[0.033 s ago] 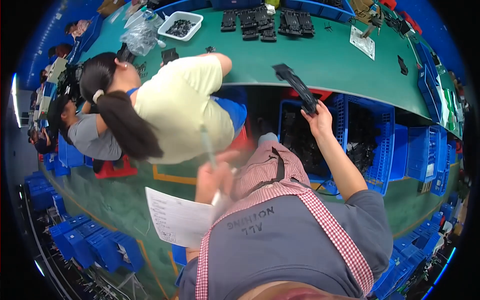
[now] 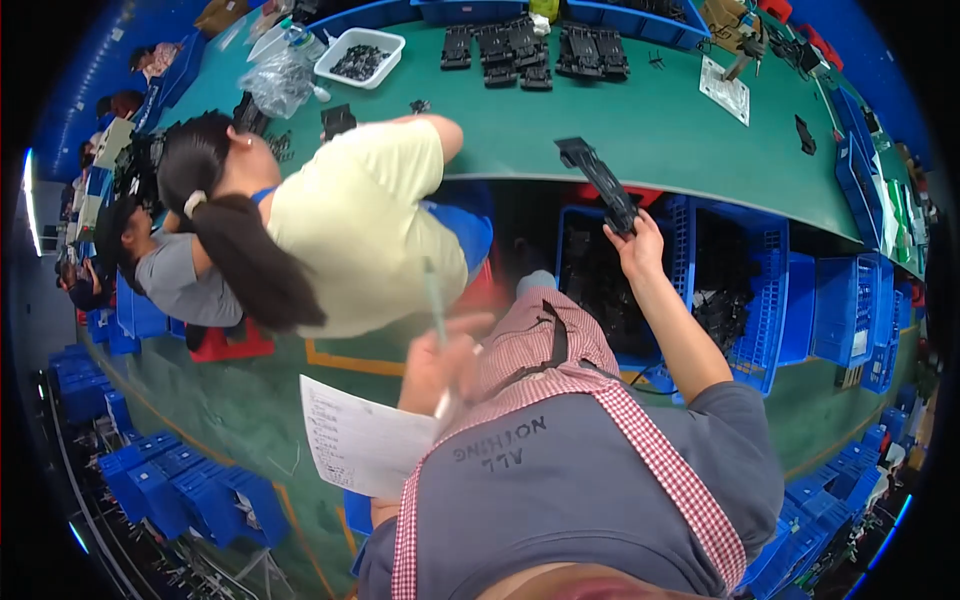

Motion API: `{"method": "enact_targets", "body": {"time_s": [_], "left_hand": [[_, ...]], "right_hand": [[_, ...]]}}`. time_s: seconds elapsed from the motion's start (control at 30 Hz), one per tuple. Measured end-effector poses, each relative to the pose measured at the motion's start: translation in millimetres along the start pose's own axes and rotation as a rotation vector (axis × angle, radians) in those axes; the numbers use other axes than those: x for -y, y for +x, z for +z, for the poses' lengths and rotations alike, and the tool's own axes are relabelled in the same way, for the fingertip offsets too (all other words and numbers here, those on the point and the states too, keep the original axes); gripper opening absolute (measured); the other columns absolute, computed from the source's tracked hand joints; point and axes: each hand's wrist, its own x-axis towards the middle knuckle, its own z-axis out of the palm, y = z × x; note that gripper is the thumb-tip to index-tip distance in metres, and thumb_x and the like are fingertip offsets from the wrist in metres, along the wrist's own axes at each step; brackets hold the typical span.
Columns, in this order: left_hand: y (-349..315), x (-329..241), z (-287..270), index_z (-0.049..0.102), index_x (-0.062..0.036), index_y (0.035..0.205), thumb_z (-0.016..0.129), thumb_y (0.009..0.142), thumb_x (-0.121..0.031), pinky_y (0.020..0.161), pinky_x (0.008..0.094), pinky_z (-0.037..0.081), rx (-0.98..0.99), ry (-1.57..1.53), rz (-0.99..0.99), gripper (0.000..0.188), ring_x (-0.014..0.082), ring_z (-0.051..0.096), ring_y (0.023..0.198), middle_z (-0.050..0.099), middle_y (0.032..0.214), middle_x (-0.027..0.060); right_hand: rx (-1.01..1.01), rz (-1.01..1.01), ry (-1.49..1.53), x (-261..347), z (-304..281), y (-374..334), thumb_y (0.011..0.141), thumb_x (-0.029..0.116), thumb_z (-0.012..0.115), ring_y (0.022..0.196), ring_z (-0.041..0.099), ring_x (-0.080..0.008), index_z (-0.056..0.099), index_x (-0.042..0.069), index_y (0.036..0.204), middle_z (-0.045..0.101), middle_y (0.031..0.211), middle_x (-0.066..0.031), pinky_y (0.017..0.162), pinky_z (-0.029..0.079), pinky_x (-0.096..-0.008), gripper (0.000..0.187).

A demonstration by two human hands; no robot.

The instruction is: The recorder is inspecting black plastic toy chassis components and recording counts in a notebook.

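My right hand (image 2: 636, 244) reaches out over the blue crates and grips a long black plastic part (image 2: 598, 183) by its near end. The part is tilted, its flared far end in front of the green table's edge. My left hand (image 2: 442, 372), smeared by motion, is closed around a pale pen (image 2: 434, 297) that points upward. A sheet of white paper (image 2: 365, 440) with handwritten lines lies across my left forearm, close by that hand. Whether the fingers also pinch the sheet is hidden.
A person in a yellow shirt (image 2: 350, 225) sits close at my left, at the green table (image 2: 480, 130). Several black parts (image 2: 592, 50) and a white tray (image 2: 360, 58) of small pieces lie on it. Blue crates (image 2: 760, 300) with black parts stand beneath its edge.
The black part in my right hand has turned and shifted slightly right and down. My left hand, pen and paper have moved a little to the right.
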Motion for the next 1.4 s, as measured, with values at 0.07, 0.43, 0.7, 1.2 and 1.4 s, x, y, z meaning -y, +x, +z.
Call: {"method": "enact_targets", "body": {"time_s": [0.07, 0.43, 0.7, 1.2, 1.4], "left_hand": [[24.8, 0.0, -0.1, 0.047, 0.0115, 0.111, 0.047, 0.089, -0.02, 0.039, 0.0209, 0.03, 0.058, -0.002, -0.065, 0.038, 0.008, 0.039, 0.038, 0.043, 0.044, 0.0027], [187.8, -72.3, 40.0, 0.051, 0.0056, 0.11, 0.044, 0.089, -0.013, 0.041, 0.0185, 0.03, -0.033, -0.053, -0.124, 0.029, 0.0054, 0.041, 0.042, 0.046, 0.048, -0.0005], [255.8, -98.6, 51.4, 0.05, 0.0089, 0.105, 0.042, 0.09, -0.014, 0.04, 0.0212, 0.031, -0.226, -0.109, -0.044, 0.029, 0.0077, 0.038, 0.038, 0.043, 0.046, 0.0021], [308.3, -116.5, 48.6, 0.05, 0.009, 0.101, 0.04, 0.091, -0.014, 0.038, 0.0231, 0.034, -0.244, -0.137, -0.06, 0.027, 0.0106, 0.038, 0.036, 0.043, 0.044, 0.0048], [306.2, -129.8, 52.4, 0.051, 0.0023, 0.081, 0.044, 0.09, -0.017, 0.037, 0.0216, 0.032, -0.284, -0.018, -0.074, 0.023, 0.0091, 0.04, 0.037, 0.044, 0.045, 0.0026]], "right_hand": [[-0.085, -0.04, -0.087, -1.2, 6.5, 28.8, 0.091, 0.01, 0.033, 0.093, 0.055, -0.033, 0.026, 0.004, 0.125, 0.047, 0.112, -0.0177, 0.071, 0.052, -0.0512, 0.035], [0.169, -0.184, -1.077, 75.5, 38.5, 260.5, 0.087, 0.016, 0.047, 0.085, 0.056, -0.0216, 0.033, 0.012, 0.131, 0.051, 0.103, -0.0142, 0.064, 0.052, -0.034, 0.046], [0.072, -0.725, -1.539, 128.6, 73.5, 447.4, 0.079, 0.026, 0.056, 0.093, 0.053, -0.0385, 0.053, 0.003, 0.108, 0.058, 0.095, -0.0217, 0.084, 0.043, -0.0421, 0.037], [-0.016, -0.23, -0.794, 151.3, 131.0, 473.6, 0.082, 0.022, 0.059, 0.064, 0.051, -0.0129, 0.059, 0.002, 0.078, 0.059, 0.074, -0.0035, 0.061, 0.04, -0.0266, 0.021], [0.358, 0.3, -0.282, 140.7, 236.0, 292.6, 0.085, 0.019, 0.055, 0.075, 0.058, -0.0147, 0.059, 0.005, 0.089, 0.061, 0.085, -0.0045, 0.068, 0.045, -0.0273, 0.015]]}}
